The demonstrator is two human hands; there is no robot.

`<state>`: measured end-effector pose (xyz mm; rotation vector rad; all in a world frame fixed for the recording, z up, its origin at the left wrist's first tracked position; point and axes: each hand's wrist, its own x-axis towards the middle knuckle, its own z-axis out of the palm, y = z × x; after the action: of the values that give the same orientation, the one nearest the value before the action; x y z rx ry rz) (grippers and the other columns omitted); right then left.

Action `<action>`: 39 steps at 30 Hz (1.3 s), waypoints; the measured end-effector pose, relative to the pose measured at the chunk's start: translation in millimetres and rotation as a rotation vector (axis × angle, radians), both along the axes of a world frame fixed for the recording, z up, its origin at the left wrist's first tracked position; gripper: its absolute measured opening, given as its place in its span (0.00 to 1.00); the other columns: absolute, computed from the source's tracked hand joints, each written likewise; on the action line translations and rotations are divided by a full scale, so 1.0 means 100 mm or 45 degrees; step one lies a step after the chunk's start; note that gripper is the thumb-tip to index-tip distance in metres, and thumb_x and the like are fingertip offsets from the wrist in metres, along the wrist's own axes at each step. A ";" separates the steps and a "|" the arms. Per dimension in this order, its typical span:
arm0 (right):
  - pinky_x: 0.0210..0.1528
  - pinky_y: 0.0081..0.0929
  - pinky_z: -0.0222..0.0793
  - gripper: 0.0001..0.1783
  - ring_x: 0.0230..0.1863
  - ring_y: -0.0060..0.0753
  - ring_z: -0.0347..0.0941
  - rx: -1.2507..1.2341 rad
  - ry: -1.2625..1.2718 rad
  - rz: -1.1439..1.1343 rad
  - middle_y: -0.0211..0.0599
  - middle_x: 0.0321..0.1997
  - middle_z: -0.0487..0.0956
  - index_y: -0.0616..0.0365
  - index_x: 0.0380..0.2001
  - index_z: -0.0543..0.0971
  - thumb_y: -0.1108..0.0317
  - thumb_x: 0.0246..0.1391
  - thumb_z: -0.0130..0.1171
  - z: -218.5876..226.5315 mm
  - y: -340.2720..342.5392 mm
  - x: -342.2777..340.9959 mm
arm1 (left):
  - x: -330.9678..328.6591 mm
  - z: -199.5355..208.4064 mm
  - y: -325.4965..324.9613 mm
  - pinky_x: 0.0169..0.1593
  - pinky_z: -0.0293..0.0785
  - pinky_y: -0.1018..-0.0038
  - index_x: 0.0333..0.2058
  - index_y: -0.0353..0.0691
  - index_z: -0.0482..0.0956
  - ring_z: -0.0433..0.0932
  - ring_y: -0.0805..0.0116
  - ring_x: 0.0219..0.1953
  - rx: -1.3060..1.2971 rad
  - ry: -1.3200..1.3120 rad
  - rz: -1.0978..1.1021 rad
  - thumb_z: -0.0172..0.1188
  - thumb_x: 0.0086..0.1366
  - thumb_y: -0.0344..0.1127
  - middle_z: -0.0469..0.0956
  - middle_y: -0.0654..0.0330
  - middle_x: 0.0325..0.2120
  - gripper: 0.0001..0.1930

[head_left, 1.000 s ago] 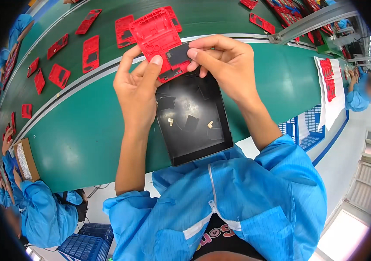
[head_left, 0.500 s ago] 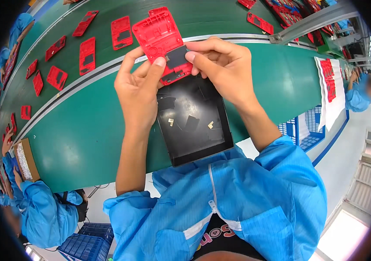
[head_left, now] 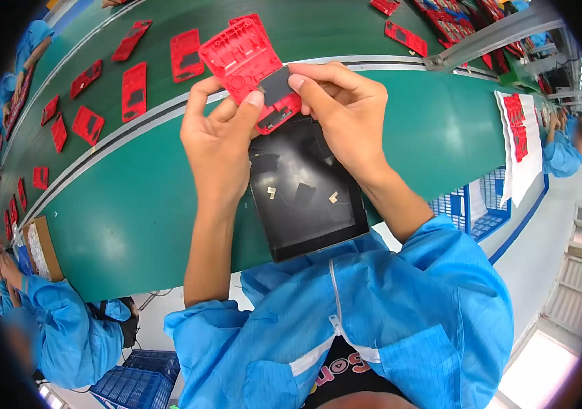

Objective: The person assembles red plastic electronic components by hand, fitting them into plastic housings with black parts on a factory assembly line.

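The left hand [head_left: 216,143] holds a red shell [head_left: 240,56] by its left edge, its thumb pressed on the inner face and its fingers behind. The shell sits between the 2 grips, tilted, in front of the tabletop's far edge. The right hand [head_left: 349,116] has a narrow grip, thumb and index finger pinched at the right edge of a dark patch [head_left: 276,86] that lies across the middle of the shell. The patch appears mostly in position, though whether it sits flat or is fixed cannot be told; the right fingers have not let go of it.

Just below both grips, a black tray [head_left: 318,221] on the green tabletop [head_left: 127,204] holds 2 pale metallic pieces [head_left: 272,193] and several loose dark pieces [head_left: 302,193], none of them in a grip. Beyond the left grip, more red shells [head_left: 135,92] lie spread on a green belt [head_left: 110,60]; whether those are finished is unclear. Well right of the right grip, red parts [head_left: 517,123] rest on a white cloth [head_left: 531,167].
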<state>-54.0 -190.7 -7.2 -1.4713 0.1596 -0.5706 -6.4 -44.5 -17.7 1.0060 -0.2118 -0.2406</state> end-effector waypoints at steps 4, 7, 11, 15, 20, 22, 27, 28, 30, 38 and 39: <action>0.32 0.16 0.71 0.08 0.30 0.17 0.76 -0.012 0.029 -0.041 0.31 0.35 0.79 0.66 0.41 0.87 0.81 0.59 0.66 -0.04 0.01 0.00 | 0.00 -0.01 0.00 0.40 0.81 0.77 0.51 0.33 0.68 0.84 0.74 0.39 -0.031 0.019 -0.028 0.62 0.69 0.23 0.85 0.47 0.43 0.16; 0.32 0.17 0.70 0.08 0.32 0.16 0.76 -0.081 -0.054 -0.041 0.29 0.34 0.78 0.64 0.41 0.88 0.81 0.58 0.66 -0.07 0.03 0.01 | 0.03 -0.03 0.03 0.39 0.82 0.77 0.50 0.33 0.68 0.84 0.74 0.39 0.009 0.027 -0.020 0.62 0.69 0.23 0.85 0.47 0.43 0.15; 0.31 0.18 0.70 0.10 0.32 0.16 0.75 -0.267 -0.118 -0.044 0.30 0.34 0.77 0.62 0.42 0.88 0.81 0.56 0.67 -0.15 -0.02 0.03 | 0.02 -0.04 0.05 0.38 0.82 0.77 0.51 0.33 0.68 0.84 0.73 0.38 0.011 0.025 -0.043 0.61 0.70 0.23 0.85 0.47 0.44 0.15; 0.34 0.20 0.71 0.13 0.32 0.23 0.75 -0.725 -0.233 -0.145 0.35 0.37 0.76 0.62 0.41 0.88 0.84 0.53 0.67 -0.16 0.08 -0.03 | -0.05 0.06 -0.03 0.49 0.81 0.72 0.55 0.31 0.67 0.83 0.68 0.46 -0.119 0.063 -0.114 0.57 0.72 0.24 0.83 0.47 0.48 0.16; 0.34 0.18 0.71 0.11 0.32 0.20 0.74 -0.368 -0.205 0.015 0.33 0.38 0.77 0.64 0.40 0.86 0.84 0.53 0.68 -0.26 0.09 -0.04 | -0.06 -0.03 -0.07 0.56 0.79 0.70 0.56 0.30 0.68 0.82 0.66 0.49 -0.035 -0.055 -0.098 0.54 0.72 0.24 0.83 0.49 0.47 0.15; 0.34 0.15 0.70 0.05 0.31 0.13 0.72 0.116 0.037 0.149 0.30 0.36 0.82 0.66 0.36 0.85 0.81 0.55 0.69 -0.16 0.10 -0.02 | -0.08 -0.09 -0.09 0.54 0.79 0.70 0.53 0.30 0.73 0.83 0.67 0.47 0.050 -0.103 -0.033 0.54 0.72 0.24 0.83 0.52 0.45 0.13; 0.38 0.16 0.73 0.04 0.34 0.14 0.75 0.077 0.255 0.282 0.36 0.40 0.85 0.67 0.37 0.83 0.79 0.58 0.66 -0.13 0.01 -0.02 | -0.03 -0.15 -0.07 0.53 0.79 0.72 0.48 0.30 0.78 0.83 0.68 0.46 0.054 -0.181 -0.017 0.55 0.72 0.24 0.84 0.53 0.42 0.09; 0.43 0.18 0.77 0.03 0.39 0.17 0.79 0.017 0.352 0.327 0.41 0.47 0.85 0.67 0.38 0.82 0.80 0.61 0.65 -0.10 -0.01 -0.03 | -0.03 -0.15 -0.07 0.52 0.79 0.72 0.47 0.30 0.78 0.83 0.69 0.45 0.025 -0.163 -0.029 0.56 0.72 0.24 0.84 0.53 0.42 0.08; 0.39 0.17 0.75 0.03 0.37 0.16 0.78 -0.038 0.314 0.324 0.40 0.46 0.86 0.67 0.38 0.81 0.79 0.61 0.65 -0.15 -0.01 -0.05 | -0.06 -0.12 -0.08 0.52 0.79 0.72 0.47 0.29 0.78 0.83 0.69 0.45 0.034 -0.159 -0.014 0.56 0.71 0.24 0.84 0.53 0.42 0.09; 0.23 0.15 0.56 0.04 0.23 0.06 0.63 -0.173 0.136 0.192 0.18 0.23 0.73 0.64 0.31 0.80 0.76 0.60 0.65 -0.21 0.10 -0.07 | -0.05 -0.13 -0.11 0.53 0.79 0.70 0.51 0.28 0.74 0.83 0.66 0.46 0.058 -0.161 -0.001 0.58 0.71 0.25 0.85 0.49 0.44 0.12; 0.23 0.15 0.56 0.04 0.23 0.06 0.63 -0.184 0.133 0.179 0.18 0.23 0.73 0.64 0.31 0.80 0.76 0.60 0.65 -0.24 0.05 -0.02 | -0.04 -0.13 -0.11 0.55 0.79 0.70 0.53 0.27 0.72 0.83 0.65 0.47 0.083 -0.119 0.019 0.58 0.71 0.25 0.84 0.47 0.46 0.14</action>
<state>-56.2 -185.4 -30.8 -1.6395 0.0977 -0.3980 -10.6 -55.4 -30.8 1.0841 -0.2831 -0.1880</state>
